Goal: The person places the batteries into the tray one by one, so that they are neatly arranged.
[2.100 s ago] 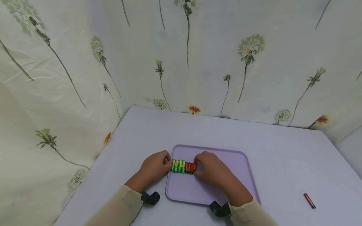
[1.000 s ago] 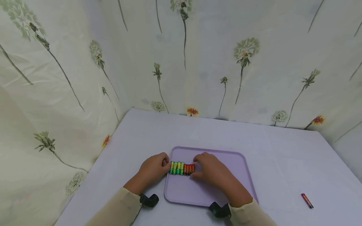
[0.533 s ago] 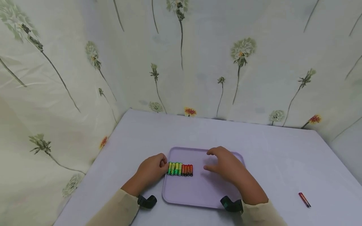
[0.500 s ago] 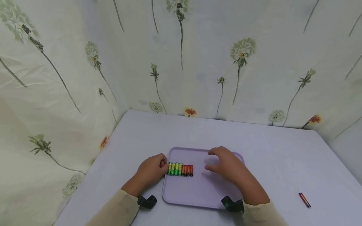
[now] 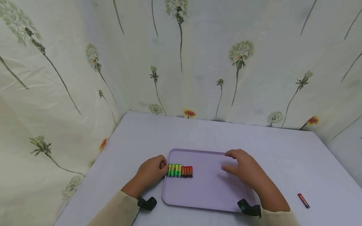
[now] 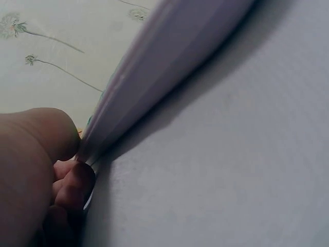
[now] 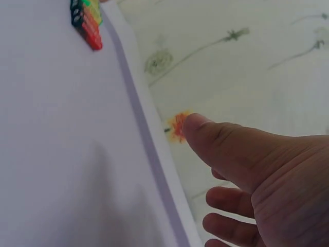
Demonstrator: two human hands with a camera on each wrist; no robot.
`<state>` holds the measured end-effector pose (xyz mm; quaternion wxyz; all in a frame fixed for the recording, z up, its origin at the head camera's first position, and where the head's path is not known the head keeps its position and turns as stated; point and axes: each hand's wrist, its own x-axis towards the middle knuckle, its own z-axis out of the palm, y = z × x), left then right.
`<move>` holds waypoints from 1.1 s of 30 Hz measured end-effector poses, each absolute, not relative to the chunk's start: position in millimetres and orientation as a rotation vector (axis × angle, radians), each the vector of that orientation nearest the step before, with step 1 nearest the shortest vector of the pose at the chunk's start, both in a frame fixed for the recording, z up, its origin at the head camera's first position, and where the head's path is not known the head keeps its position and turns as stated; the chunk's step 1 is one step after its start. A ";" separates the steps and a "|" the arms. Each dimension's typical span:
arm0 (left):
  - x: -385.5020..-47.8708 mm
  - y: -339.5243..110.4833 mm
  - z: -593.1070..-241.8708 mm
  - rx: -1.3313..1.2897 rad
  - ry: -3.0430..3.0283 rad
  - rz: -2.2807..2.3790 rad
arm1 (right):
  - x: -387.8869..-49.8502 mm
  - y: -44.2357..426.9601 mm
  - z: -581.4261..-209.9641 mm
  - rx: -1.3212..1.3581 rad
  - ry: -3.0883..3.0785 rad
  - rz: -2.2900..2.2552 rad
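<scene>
A row of green-and-yellow batteries (image 5: 174,170) and red-and-black batteries (image 5: 187,172) lies side by side at the left of a lilac tray (image 5: 203,194). At the tray's left rim, my left hand (image 5: 151,171) has its fingers curled. The left wrist view has thumb and fingers (image 6: 77,180) on either side of that rim, pinching it near the green end of the row. Over the tray's right part hovers my right hand (image 5: 247,168), thumb and fingers spread apart, holding nothing. In the right wrist view, the battery row (image 7: 87,25) is well away from the right thumb (image 7: 226,144).
To the right, a red-and-black battery (image 5: 304,201) lies apart on the white tablecloth (image 5: 282,163); whether it is one or two is hard to tell. A flower-printed curtain (image 5: 203,62) borders the table behind and at the left.
My right hand has let go of the red end of the row and moved right across the tray. My left hand stays at the left rim. The batteries keep their row.
</scene>
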<state>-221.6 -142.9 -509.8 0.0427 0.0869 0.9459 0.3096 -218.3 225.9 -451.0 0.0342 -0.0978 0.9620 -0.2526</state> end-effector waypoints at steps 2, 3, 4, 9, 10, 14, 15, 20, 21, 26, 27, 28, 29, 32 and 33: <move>-221.9 -142.6 -510.7 0.267 2.892 0.944 | -215.0 235.9 -452.4 -0.289 2.969 -0.779; -222.0 -142.5 -510.8 0.270 2.894 0.942 | -213.7 241.5 -453.2 -0.289 2.980 -0.769; -222.3 -142.5 -511.2 0.271 2.898 0.938 | -212.5 247.0 -454.1 -0.287 2.993 -0.764; -223.5 -142.7 -511.4 0.275 2.914 0.926 | -207.3 273.1 -458.4 -0.261 3.053 -0.725; -223.6 -142.7 -511.7 0.275 2.914 0.925 | -206.2 277.4 -459.0 -0.250 3.060 -0.717; -223.7 -143.1 -513.1 0.268 2.911 0.920 | -201.6 291.7 -461.3 -0.225 3.072 -0.693; -223.5 -143.2 -513.2 0.267 2.911 0.922 | -200.6 295.2 -461.9 -0.225 3.074 -0.686; -222.3 -143.5 -513.4 0.259 2.913 0.938 | -195.3 313.1 -464.6 -0.166 3.060 -0.628; -222.2 -143.3 -513.5 0.259 2.912 0.941 | -194.0 317.7 -465.3 -0.146 3.056 -0.614; -221.3 -142.1 -513.3 0.258 2.909 0.943 | -185.8 344.1 -467.9 -0.058 3.048 -0.559; -221.2 -142.0 -513.0 0.256 2.908 0.945 | -184.4 349.2 -468.4 -0.049 3.049 -0.554; -221.0 -142.1 -512.7 0.254 2.910 0.944 | -183.1 353.5 -468.8 -0.043 3.051 -0.550; -221.0 -142.2 -512.6 0.251 2.911 0.945 | -182.0 357.7 -469.1 -0.038 3.053 -0.550; -220.7 -142.5 -512.4 0.246 2.913 0.945 | -179.6 367.6 -469.5 -0.018 3.045 -0.542; -220.7 -142.4 -512.9 0.248 2.911 0.948 | -178.8 370.4 -469.7 -0.002 3.034 -0.536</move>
